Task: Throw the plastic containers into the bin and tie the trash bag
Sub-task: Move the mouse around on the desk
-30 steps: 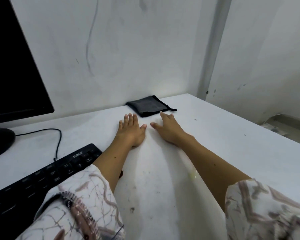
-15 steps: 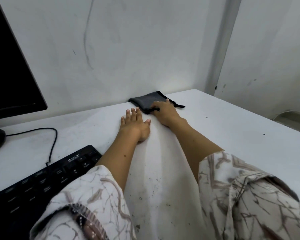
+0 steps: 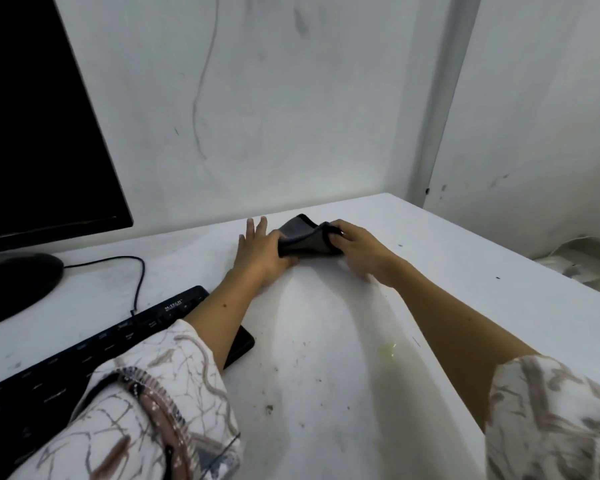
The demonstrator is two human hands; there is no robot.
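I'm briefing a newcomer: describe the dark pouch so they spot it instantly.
Find the white desk where it meets the back wall. There, right of the keyboard, both hands lift the pouch: it is the only soft grey fabric item.

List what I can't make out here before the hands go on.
Head view only:
- Bin, trash bag, plastic containers: none in frame.
- Dark pouch: held up between left hand and right hand; contents hidden by its fabric, edges by fingers.
- Right hand: motion-blurred.
- Monitor: cut off by the left edge.
- Keyboard: partly under the left sleeve.
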